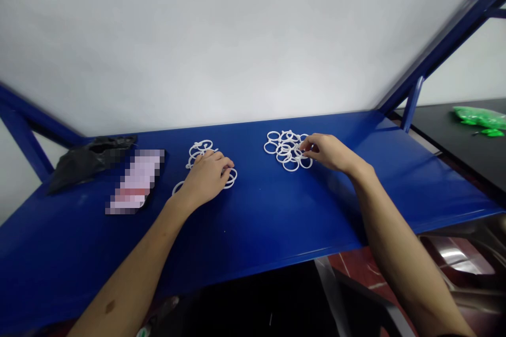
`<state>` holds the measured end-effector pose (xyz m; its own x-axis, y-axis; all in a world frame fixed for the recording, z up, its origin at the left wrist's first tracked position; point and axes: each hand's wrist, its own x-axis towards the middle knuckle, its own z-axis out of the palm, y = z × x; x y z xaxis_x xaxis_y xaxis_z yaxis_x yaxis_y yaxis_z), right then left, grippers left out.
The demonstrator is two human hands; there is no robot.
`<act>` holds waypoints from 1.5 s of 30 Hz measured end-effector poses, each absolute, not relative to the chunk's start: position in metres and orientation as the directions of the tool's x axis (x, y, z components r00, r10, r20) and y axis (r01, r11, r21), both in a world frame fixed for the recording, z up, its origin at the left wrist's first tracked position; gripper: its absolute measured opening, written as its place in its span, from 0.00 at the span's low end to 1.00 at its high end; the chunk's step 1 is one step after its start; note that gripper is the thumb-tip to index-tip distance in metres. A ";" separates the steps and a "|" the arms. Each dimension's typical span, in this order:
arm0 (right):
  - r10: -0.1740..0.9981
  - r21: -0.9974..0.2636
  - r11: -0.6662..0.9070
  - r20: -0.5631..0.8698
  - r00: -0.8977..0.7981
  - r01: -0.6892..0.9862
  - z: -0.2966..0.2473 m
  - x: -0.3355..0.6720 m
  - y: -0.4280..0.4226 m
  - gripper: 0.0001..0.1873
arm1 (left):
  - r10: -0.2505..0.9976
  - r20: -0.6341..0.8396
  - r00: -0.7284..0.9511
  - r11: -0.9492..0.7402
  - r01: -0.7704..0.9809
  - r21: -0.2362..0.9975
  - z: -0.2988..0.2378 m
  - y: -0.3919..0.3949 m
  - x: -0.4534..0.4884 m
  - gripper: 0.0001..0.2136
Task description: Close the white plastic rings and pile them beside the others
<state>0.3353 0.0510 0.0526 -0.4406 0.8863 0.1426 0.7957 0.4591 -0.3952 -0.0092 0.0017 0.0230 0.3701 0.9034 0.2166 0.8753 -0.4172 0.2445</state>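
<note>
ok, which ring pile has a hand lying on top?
The left pile: the left hand lies over it, hiding part. The right pile shows nearly whole, the right hand only touching its edge.

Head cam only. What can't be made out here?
All head view.
1. Left ring pile: partly covered by the left hand; grip unclear.
2. Right hand at right ring pile: fingertips too small to tell a pinch.
3. Flat item beside black bag: pixelated.
4. Green items: blurred, cut by right edge.
</note>
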 end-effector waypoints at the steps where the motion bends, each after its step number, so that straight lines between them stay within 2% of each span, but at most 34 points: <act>1: 0.893 -0.396 0.445 0.134 -0.429 0.803 0.054 0.335 0.050 0.06 | 0.905 0.214 0.369 -0.414 0.879 0.235 0.023 0.002 -0.009 0.12; 4: 0.908 -0.403 0.416 0.135 -0.397 0.815 0.058 0.335 0.047 0.07 | 0.906 0.209 0.367 -0.409 0.886 0.217 0.024 0.001 -0.008 0.10; 8: 0.905 -0.417 0.423 0.249 -0.346 0.805 0.060 0.334 0.045 0.07 | 0.906 0.219 0.362 -0.408 0.884 0.228 0.025 0.002 -0.007 0.08; 12: 0.850 -0.429 0.499 0.409 -0.330 0.753 0.052 0.320 0.042 0.08 | 0.925 0.247 0.290 -0.361 0.875 0.323 0.028 0.002 -0.005 0.05; 14: 0.821 -0.458 0.554 0.437 -0.366 0.696 0.045 0.304 0.035 0.09 | 0.927 0.292 0.235 -0.341 0.852 0.397 0.032 0.001 -0.003 0.04; 17: 0.791 -0.536 0.612 0.418 -0.447 0.582 0.033 0.274 0.019 0.11 | 0.923 0.342 0.176 -0.345 0.773 0.532 0.041 -0.002 0.001 0.04; 20: 0.776 -0.647 0.615 0.397 -0.489 0.450 0.026 0.245 0.000 0.15 | 0.928 0.328 0.175 -0.356 0.673 0.649 0.047 -0.008 0.007 0.05; 22: 0.788 -0.722 0.580 0.383 -0.481 0.376 0.024 0.232 -0.010 0.15 | 0.934 0.288 0.210 -0.355 0.609 0.709 0.047 -0.012 0.012 0.07; 25: 0.814 -0.810 0.512 0.350 -0.464 0.286 0.023 0.223 -0.018 0.09 | 0.942 0.215 0.259 -0.322 0.506 0.800 0.043 -0.017 0.020 0.09; 29: 0.858 -0.900 0.406 0.314 -0.407 0.160 0.019 0.222 -0.018 0.09 | 0.966 0.166 0.198 -0.232 0.387 0.892 0.036 -0.018 0.024 0.15; 33: 0.884 -0.932 0.355 0.310 -0.350 0.074 0.016 0.221 -0.016 0.13 | 0.983 0.094 0.160 -0.154 0.418 0.895 0.034 -0.016 0.022 0.16; 38: 0.869 -0.926 0.369 0.311 -0.384 0.083 0.014 0.223 -0.020 0.13 | 0.976 0.156 0.150 -0.209 0.463 0.861 0.032 -0.018 0.022 0.15; 42: 0.818 -0.873 0.464 0.359 -0.449 0.147 0.016 0.227 -0.021 0.11 | 0.962 0.178 0.208 -0.259 0.486 0.835 0.034 -0.021 0.023 0.15; 45: 0.746 -0.762 0.606 0.447 -0.494 0.226 0.028 0.233 -0.015 0.09 | 0.951 0.176 0.253 -0.287 0.522 0.803 0.037 -0.022 0.025 0.13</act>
<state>0.2329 -0.0148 0.0285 -0.4940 0.7459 0.4467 0.2259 0.6063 -0.7625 0.0245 -0.0216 0.0369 0.2528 0.9515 0.1756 0.5224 -0.2870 0.8029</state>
